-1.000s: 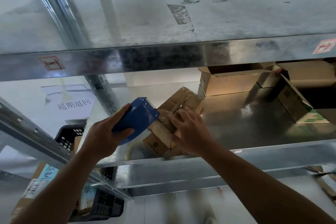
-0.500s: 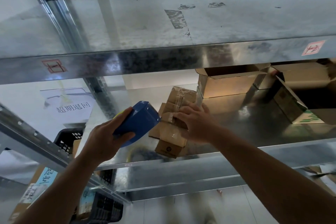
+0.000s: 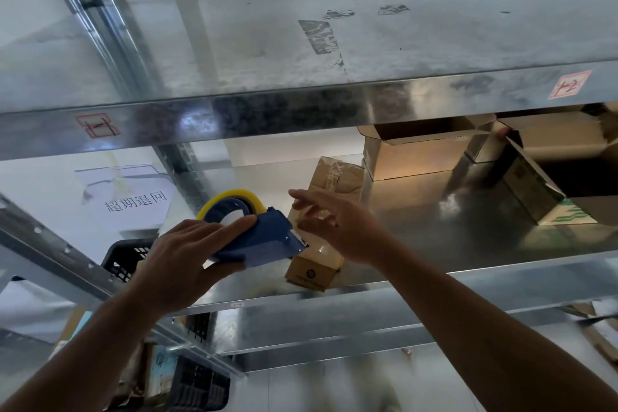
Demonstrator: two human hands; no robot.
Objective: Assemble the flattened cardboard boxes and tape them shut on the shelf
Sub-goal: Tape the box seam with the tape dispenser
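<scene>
Since half a second ago the right hand (image 3: 337, 227) has come off the small cardboard box (image 3: 312, 273) it was pressing, and the blue tape dispenser (image 3: 264, 241) has turned so that its yellowish tape roll (image 3: 234, 199) shows. At the far left a paper sign (image 3: 133, 202) with printed characters hangs behind the rack; below it sits a black slotted crate (image 3: 125, 259); the left hand (image 3: 180, 264) grips the dispenser, fingers laid over its top and thumb beneath, the blade end pointing right toward the box; the box lies on the metal shelf (image 3: 451, 231) near its front edge, its long side running away from the camera, clear tape glinting on its upper face; the right hand hovers just above it, index finger stretched out to the left, the other fingers half bent beside the dispenser's mouth; whether they pinch a tape end cannot be told through the blur; further right, toward the back, stands an open box (image 3: 414, 157) with its flaps up; at the far right is another open box (image 3: 535, 192), green print on its lower corner.
</scene>
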